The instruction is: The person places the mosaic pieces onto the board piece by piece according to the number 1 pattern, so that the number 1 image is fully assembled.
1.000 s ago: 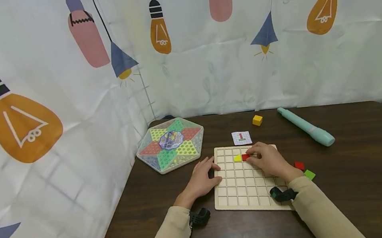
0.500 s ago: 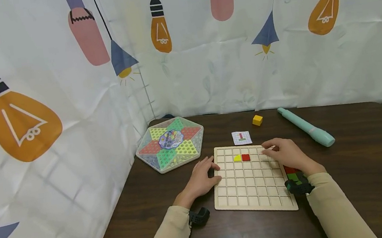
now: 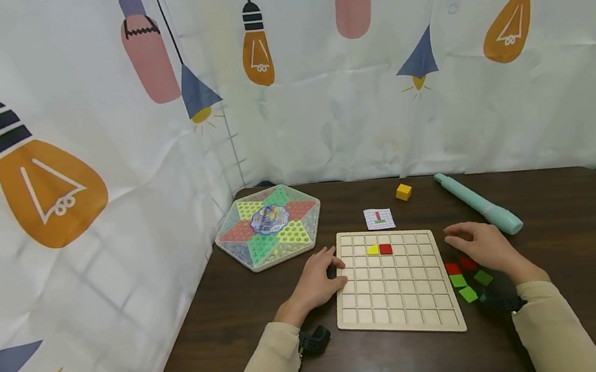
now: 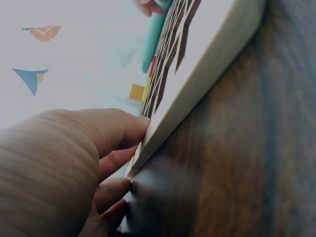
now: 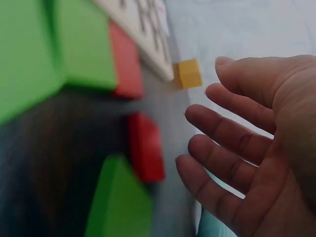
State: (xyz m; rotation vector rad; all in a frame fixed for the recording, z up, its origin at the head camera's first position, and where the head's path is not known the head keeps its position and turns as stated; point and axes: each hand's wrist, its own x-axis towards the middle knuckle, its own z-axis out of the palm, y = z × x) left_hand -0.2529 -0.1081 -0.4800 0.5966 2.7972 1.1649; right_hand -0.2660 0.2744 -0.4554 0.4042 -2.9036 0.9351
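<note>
My left hand rests at the left edge of a pale wooden grid board, thumb and fingertips against the rim in the left wrist view. Two pieces sit side by side in the board's upper cells: a small yellow piece with a slanted side and a red square block. To the right of the board, my right hand hovers with relaxed, spread fingers, holding nothing. Below it lie several loose blocks, among them a red block and a green block.
Behind the board lies a printed pattern card, with a yellow cube farther back. A teal, club-shaped object is at the back right. A hexagonal star-patterned game box stands at the back left, near the patterned curtain.
My right hand has let go of the red block on the board and moved right, off the board and over the loose blocks. My left hand has stayed at the board's edge.
</note>
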